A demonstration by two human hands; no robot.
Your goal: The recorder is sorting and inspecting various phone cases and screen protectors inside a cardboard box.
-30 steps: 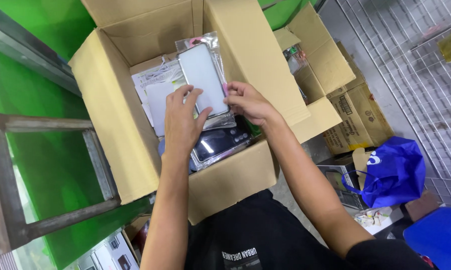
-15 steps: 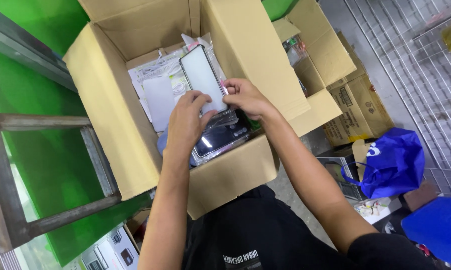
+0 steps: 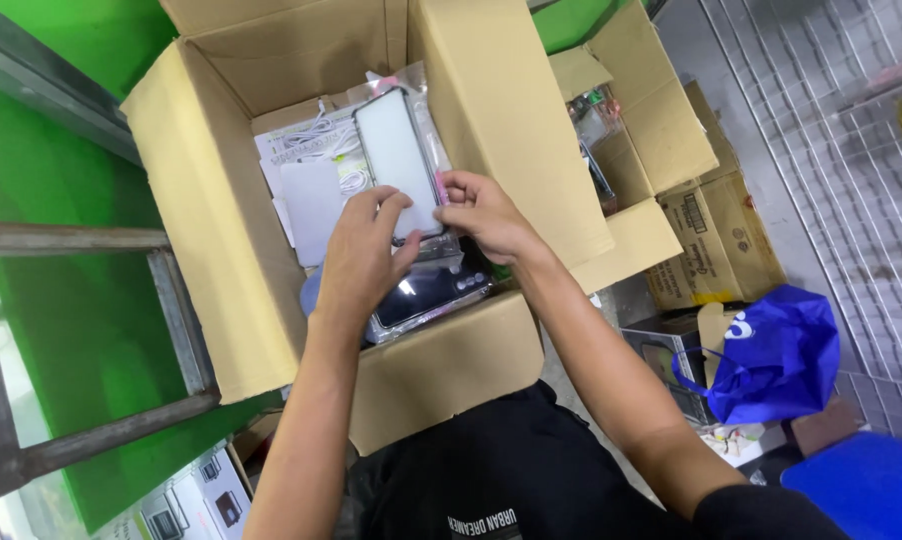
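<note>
An open cardboard box stands in front of me, filled with clear plastic packets of phone cases and white cables. Both hands reach into it and hold one flat packet, a phone case with a white face in a clear sleeve, by its near end. My left hand grips its lower left edge. My right hand pinches its lower right corner. Below my hands lies a dark glossy phone case in plastic. White packets with coiled cables lie to the left of the held packet.
A second open cardboard box with goods stands to the right, and a smaller printed carton beside it. A blue bag lies at the right. A metal frame stands left against a green wall. Wire shelving fills the upper right.
The held packet has tilted and shifted a little inside the box. Both hands keep their grip at its near end, and the view has moved slightly.
</note>
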